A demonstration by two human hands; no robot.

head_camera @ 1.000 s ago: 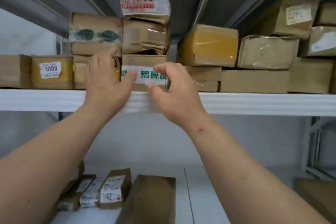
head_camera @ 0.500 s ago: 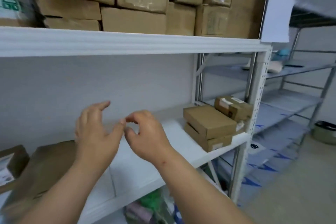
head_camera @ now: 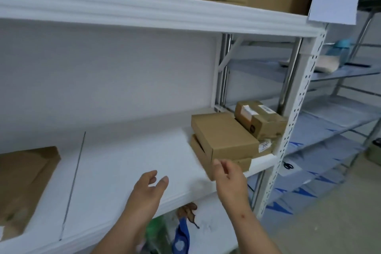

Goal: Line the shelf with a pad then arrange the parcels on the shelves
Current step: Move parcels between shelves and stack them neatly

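Two hands reach over the white padded shelf, the left hand loose and holding nothing, the right hand loose-fingered beside two stacked flat boxes, with a third labelled box behind them and one brown parcel far left.

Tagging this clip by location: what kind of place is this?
Probably a parcel storeroom or courier depot: white metal shelving, taped cardboard parcels with labels, more racks behind.
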